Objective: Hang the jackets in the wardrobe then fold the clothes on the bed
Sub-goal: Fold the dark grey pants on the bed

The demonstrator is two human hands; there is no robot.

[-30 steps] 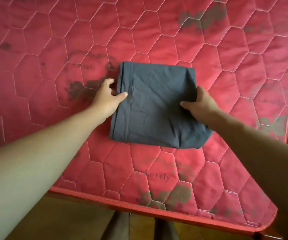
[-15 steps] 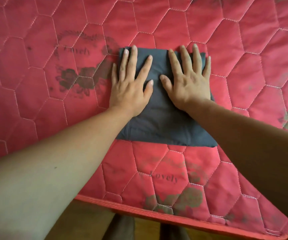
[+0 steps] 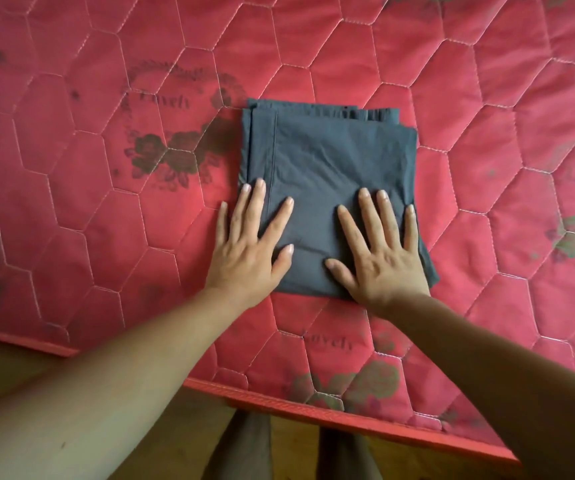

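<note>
step: folding stage, flattening folded grey garment (image 3: 331,161) on bed (image 3: 486,98), frame centre | left hand (image 3: 248,258) + right hand (image 3: 379,261): fingers (image 3: 369,220) straight, spread, pressing near edge | next: probably lift off, set aside

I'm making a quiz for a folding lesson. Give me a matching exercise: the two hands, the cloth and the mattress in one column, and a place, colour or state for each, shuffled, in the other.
1. left hand
2. right hand
3. cloth
4. mattress

a. red, quilted in hexagons
b. flat on the cloth's near right corner
c. folded, dark grey-blue
d. flat across the cloth's left edge, little finger on the mattress

Pairs: 1-d, 2-b, 3-c, 4-a
</note>
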